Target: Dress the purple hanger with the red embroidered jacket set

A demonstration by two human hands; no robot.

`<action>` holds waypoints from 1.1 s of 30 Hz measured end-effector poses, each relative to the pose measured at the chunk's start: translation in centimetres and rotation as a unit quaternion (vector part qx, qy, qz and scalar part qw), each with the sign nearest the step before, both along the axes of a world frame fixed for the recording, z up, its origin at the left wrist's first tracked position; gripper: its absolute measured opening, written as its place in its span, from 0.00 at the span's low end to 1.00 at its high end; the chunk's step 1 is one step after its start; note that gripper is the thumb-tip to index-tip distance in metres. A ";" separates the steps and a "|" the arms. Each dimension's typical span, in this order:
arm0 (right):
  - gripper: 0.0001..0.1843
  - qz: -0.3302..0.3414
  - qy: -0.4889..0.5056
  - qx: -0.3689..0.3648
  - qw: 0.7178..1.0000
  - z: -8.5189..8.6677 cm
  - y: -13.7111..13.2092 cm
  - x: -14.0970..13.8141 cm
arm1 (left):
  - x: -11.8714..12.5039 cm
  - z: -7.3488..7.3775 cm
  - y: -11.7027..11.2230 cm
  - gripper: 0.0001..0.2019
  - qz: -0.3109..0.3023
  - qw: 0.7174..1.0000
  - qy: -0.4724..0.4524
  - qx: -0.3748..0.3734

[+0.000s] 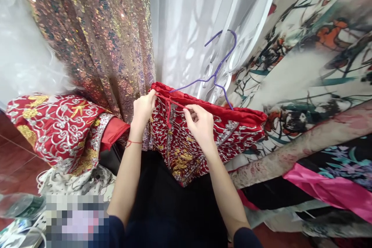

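Note:
A red skirt (186, 155) with silver and gold embroidery hangs in front of me, a purple wire hanger (214, 74) set inside its red waistband. My left hand (143, 110) is closed at the waistband's left end, pinching the red drawstring there. My right hand (200, 124) pinches the other stretch of the red drawstring (177, 104), pulled out to the right across the skirt's front. A knot or loop sits between the two hands, with a loose end dangling below it. The hanger's hook stands free above the waistband.
Behind hang a sequined cloth (99, 27), sheer white fabric (186, 27) and a floral print garment (305, 66). Another red embroidered garment (58, 131) lies at left, below white fluff (29, 46). A plastic bottle (21, 205) lies lower left; pink cloth (328, 190) hangs at right.

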State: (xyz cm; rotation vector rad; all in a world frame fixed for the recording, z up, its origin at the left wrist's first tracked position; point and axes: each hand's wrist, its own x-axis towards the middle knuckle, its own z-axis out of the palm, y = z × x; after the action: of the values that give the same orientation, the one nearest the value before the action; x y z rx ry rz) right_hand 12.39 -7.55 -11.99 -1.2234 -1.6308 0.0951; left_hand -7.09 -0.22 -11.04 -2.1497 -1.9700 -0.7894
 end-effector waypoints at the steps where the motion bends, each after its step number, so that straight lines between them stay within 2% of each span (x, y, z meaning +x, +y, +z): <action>1: 0.11 -0.013 -0.013 0.007 1.000 0.0 0.0 0.0 | 0.1 0.1 0.3 0.19 0.009 1.000 -0.005 -0.003; 3: 0.11 -0.008 -0.045 0.010 0.999 0.0 -0.3 0.0 | 0.2 0.0 0.4 0.18 0.015 0.999 -0.028 -0.004; 5: 0.12 0.033 -0.072 0.017 0.997 0.5 -1.1 0.5 | 0.0 -0.2 0.2 0.17 -0.005 0.997 -0.071 0.010; 7: 0.12 0.048 -0.089 0.061 0.993 1.3 -2.4 2.0 | -0.4 -0.5 0.2 0.15 -0.044 0.990 -0.120 0.065; 9: 0.11 -0.012 -0.106 0.135 0.985 2.2 -3.9 4.6 | -0.8 -0.8 0.7 0.19 -0.074 0.973 -0.163 0.145; 11: 0.10 -0.123 -0.125 0.183 0.967 2.5 -5.0 7.9 | -0.9 -1.1 1.7 0.22 -0.083 0.952 -0.211 0.208; 13: 0.17 -0.213 -0.093 0.159 0.960 2.0 -5.5 11.4 | -0.6 -1.5 3.1 0.18 -0.105 0.934 -0.266 0.215; 14: 0.21 -0.225 -0.067 0.131 0.963 1.3 -5.6 13.0 | -0.4 -1.8 3.7 0.16 -0.126 0.926 -0.293 0.200; 16: 0.25 -0.214 -0.016 0.065 0.974 -0.3 -5.4 15.4 | 0.0 -2.3 4.6 0.17 -0.172 0.910 -0.338 0.168; 18: 0.26 -0.191 0.012 0.024 0.981 -1.7 -5.0 16.6 | 0.3 -2.7 5.0 0.21 -0.197 0.891 -0.375 0.164; 21: 0.24 -0.198 0.016 0.057 0.978 -2.2 -4.1 16.5 | 0.3 -2.6 5.3 0.23 -0.194 0.868 -0.409 0.205; 25: 0.24 -0.270 0.010 0.142 0.952 -0.9 -2.6 14.6 | 0.6 -1.8 6.3 0.24 -0.138 0.854 -0.418 0.277; 28: 0.26 -0.311 0.008 0.142 0.940 -1.0 -1.5 13.9 | 1.0 -1.8 6.6 0.25 -0.100 0.864 -0.404 0.283; 33: 0.30 -0.370 0.015 0.136 0.919 -2.8 -0.6 14.7 | 1.8 -2.6 5.2 0.25 -0.082 0.890 -0.381 0.237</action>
State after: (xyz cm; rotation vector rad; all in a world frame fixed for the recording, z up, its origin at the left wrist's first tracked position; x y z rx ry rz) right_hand 27.08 -8.10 -14.80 -1.5219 -1.0176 -0.5653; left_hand -5.31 5.00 -13.67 -1.8544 -1.5625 -2.1437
